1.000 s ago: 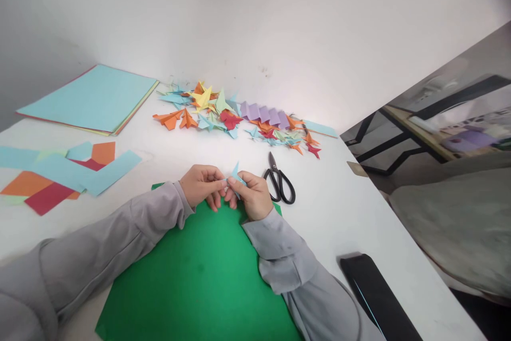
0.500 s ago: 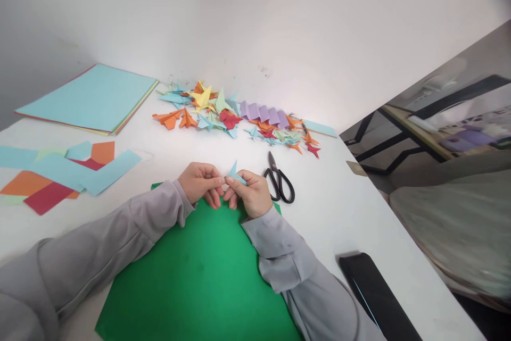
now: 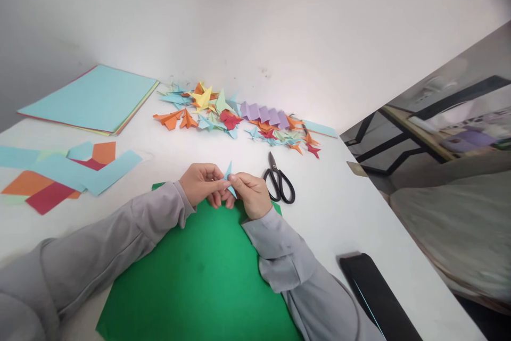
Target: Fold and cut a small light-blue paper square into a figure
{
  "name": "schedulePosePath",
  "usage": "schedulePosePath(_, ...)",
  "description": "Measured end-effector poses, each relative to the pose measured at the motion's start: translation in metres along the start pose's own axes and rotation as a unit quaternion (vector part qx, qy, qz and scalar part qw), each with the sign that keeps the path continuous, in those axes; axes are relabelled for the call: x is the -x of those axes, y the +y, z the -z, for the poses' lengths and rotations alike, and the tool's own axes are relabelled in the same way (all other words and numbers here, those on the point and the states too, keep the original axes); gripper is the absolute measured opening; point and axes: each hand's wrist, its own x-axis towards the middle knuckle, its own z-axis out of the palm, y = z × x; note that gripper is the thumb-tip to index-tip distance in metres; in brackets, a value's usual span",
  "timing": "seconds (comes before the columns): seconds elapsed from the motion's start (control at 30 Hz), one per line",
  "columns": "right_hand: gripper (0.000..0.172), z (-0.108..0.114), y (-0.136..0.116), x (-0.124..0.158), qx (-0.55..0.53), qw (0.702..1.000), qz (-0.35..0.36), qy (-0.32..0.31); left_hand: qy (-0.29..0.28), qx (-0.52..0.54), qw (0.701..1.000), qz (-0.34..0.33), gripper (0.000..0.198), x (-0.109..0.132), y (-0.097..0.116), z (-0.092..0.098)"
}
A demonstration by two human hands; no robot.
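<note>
A small light-blue folded paper piece (image 3: 229,171) with pointed ends is pinched between my two hands, above the far edge of a green sheet (image 3: 195,272). My left hand (image 3: 203,182) grips it from the left between thumb and fingers. From the right, my right hand (image 3: 252,193) holds it with thumb and forefinger. One point sticks up and another points down between the thumbs; part of the fold is hidden by my fingers. Black-handled scissors (image 3: 280,181) lie just right of my right hand, blades pointing away.
Folded paper shapes (image 3: 203,99) in several colours are heaped along the wall, beside a pleated purple strip (image 3: 263,114). Cut paper pieces (image 3: 64,171) lie at left, below a stack of coloured sheets (image 3: 96,97). A black glossy object (image 3: 375,293) rests at front right.
The blue folded paper has turned between my fingers: its lower point, earlier lying to the right along my right thumb, now points down. Both hands stay in nearly the same place.
</note>
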Motion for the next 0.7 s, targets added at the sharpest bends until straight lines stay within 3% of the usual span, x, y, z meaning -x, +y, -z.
schedulePosePath(0.27,0.038,0.004,0.0039,-0.0027,-0.043,0.998,-0.021,0.052,0.023,0.04,0.999,0.001,0.043,-0.0031,-0.0012,0.0025)
schedulePosePath(0.43,0.039,0.0003,-0.0002,-0.0002,0.006,0.997,0.003,0.074,-0.013,0.03,0.999,0.018,0.039,-0.0021,0.0012,0.0027)
schedulePosePath(0.6,0.041,0.0017,0.0019,-0.0005,-0.022,0.998,-0.027,0.051,-0.014,0.022,1.0,0.016,0.038,-0.0007,0.0015,0.0027)
schedulePosePath(0.7,0.036,0.0017,0.0004,-0.0003,0.013,0.999,-0.014,0.039,0.0,0.002,1.0,0.014,0.038,0.0008,0.0023,0.0012)
